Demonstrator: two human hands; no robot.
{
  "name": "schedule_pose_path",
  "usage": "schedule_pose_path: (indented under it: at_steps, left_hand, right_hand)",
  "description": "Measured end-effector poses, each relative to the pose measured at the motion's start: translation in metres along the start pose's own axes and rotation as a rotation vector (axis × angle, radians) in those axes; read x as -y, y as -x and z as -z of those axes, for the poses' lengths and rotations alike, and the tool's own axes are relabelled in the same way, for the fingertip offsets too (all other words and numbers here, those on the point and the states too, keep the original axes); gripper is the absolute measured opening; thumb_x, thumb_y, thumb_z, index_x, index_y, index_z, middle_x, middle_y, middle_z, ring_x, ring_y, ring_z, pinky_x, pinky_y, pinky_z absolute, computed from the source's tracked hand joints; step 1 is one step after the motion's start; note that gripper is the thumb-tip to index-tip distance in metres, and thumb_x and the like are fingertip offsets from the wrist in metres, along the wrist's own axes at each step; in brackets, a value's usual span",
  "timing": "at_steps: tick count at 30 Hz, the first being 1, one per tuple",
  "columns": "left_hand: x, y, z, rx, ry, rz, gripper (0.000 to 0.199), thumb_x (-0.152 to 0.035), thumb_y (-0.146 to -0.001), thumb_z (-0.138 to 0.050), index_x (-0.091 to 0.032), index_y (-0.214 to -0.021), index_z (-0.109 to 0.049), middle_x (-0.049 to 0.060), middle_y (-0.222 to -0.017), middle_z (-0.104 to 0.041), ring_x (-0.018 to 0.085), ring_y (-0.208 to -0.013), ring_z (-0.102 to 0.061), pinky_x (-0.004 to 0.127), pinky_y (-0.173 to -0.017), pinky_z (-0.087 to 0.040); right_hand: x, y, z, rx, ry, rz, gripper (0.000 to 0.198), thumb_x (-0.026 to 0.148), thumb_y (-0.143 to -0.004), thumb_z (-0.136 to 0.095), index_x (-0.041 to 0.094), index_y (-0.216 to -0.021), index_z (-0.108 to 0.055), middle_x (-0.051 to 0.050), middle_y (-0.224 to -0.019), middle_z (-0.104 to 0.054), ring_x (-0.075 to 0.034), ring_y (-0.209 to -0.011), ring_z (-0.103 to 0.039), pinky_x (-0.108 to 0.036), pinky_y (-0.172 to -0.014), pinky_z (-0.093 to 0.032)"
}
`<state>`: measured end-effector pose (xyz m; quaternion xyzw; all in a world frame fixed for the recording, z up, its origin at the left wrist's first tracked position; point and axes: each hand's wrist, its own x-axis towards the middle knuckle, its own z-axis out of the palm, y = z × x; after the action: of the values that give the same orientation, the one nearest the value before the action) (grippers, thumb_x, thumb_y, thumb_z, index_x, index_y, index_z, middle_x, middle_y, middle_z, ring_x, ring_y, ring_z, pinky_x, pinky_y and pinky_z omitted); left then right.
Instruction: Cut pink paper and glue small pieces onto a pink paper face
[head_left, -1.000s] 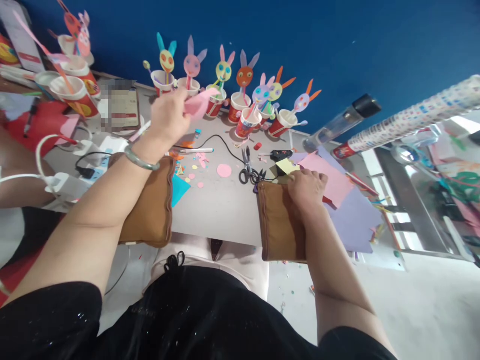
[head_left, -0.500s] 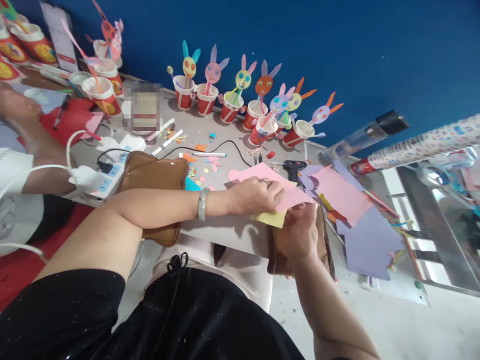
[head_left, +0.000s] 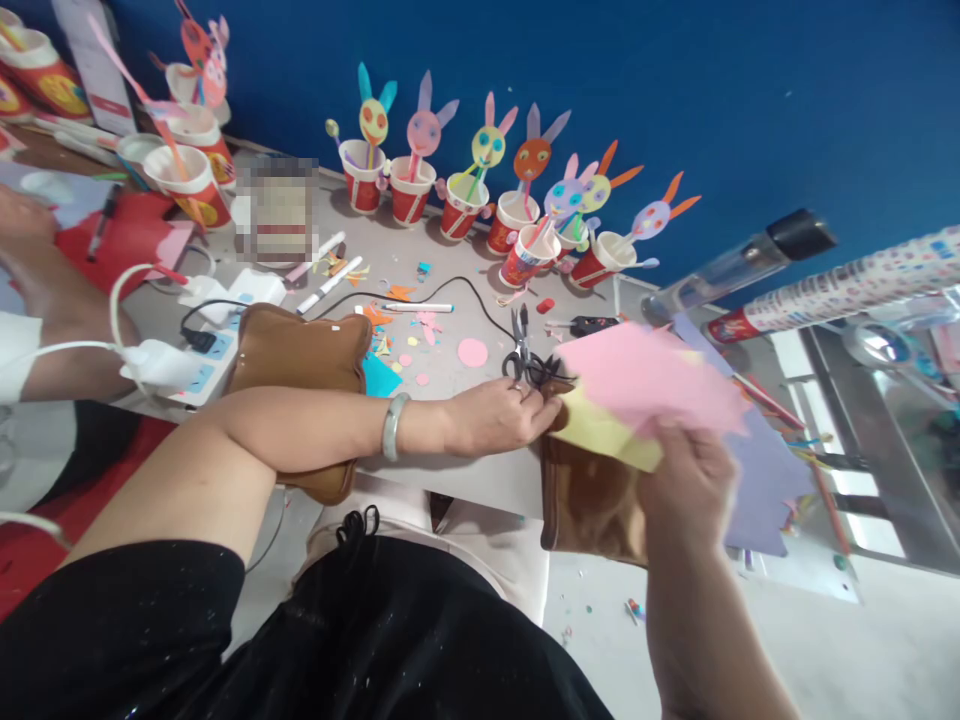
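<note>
Paper, a pink sheet (head_left: 649,375) over a yellow sheet (head_left: 607,432), hangs over the near right part of the table (head_left: 442,382), gripped at its near edge in the right hand (head_left: 690,465). Handling these sheets appears to be the step in hand; a next move probably calls for keeping both flat and clear of the scissors (head_left: 519,345). The sheets extend beyond the right hand's fingers, towards the far edge. The left hand (head_left: 499,415) has curled fingers just beside the yellow sheet's left corner; whether they pinch anything, I cannot tell. A brown cushion (head_left: 589,500) lies at the near edge, purple paper (head_left: 757,505) at the right; rabbit cups (head_left: 514,225) line the far edge.
</note>
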<state>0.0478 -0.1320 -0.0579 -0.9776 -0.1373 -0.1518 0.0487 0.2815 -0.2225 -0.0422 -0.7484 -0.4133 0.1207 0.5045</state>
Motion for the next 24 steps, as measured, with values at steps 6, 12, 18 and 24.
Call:
schedule_pose_path:
  at_steps: [6, 12, 18, 24]
  left_hand:
    - [-0.008, 0.017, -0.006, 0.248, 0.06, 0.096, 0.032, -0.006, -0.094, -0.05, -0.003, -0.118, -0.071, 0.02, -0.107, -0.076, 0.029, -0.1, -0.071, 0.038, -0.079, -0.05]
    - [-0.008, 0.019, -0.009, 0.402, 0.07, 0.131, 0.062, -0.046, -0.096, -0.066, 0.0, -0.137, -0.063, 0.027, -0.128, -0.071, 0.037, -0.116, -0.066, 0.048, -0.1, -0.048]
    - [0.02, 0.015, -0.002, 0.407, 0.004, 0.273, 0.076, -0.053, -0.1, -0.058, 0.004, -0.15, -0.053, 0.033, -0.153, -0.055, 0.044, -0.143, -0.052, 0.057, -0.122, -0.033]
    - [0.038, 0.013, -0.001, 0.475, 0.053, 0.282, 0.074, -0.045, -0.101, -0.059, 0.004, -0.155, -0.048, 0.033, -0.163, -0.045, 0.043, -0.152, -0.044, 0.058, -0.128, -0.028]
  right_hand:
    - [-0.026, -0.063, 0.06, -0.464, 0.712, 0.35, 0.05, 0.049, -0.099, -0.039, 0.023, -0.074, -0.073, -0.011, -0.056, -0.046, -0.037, -0.066, -0.063, -0.057, -0.067, -0.042]
    - [-0.081, -0.089, 0.079, -0.142, 0.9, 0.301, 0.043, 0.032, -0.095, -0.044, 0.023, -0.12, -0.078, -0.024, -0.098, -0.073, -0.045, -0.105, -0.069, -0.061, -0.084, -0.044]
    - [-0.117, -0.083, 0.077, 0.038, 0.972, 0.141, 0.025, 0.04, -0.085, -0.058, 0.022, -0.076, -0.072, -0.011, -0.065, -0.059, -0.035, -0.081, -0.063, -0.055, -0.075, -0.047]
    - [-0.089, -0.03, 0.052, 0.115, 0.892, 0.239, 0.059, 0.052, -0.099, -0.048, 0.013, -0.14, -0.063, -0.027, -0.137, -0.067, -0.04, -0.13, -0.058, -0.06, -0.11, -0.042]
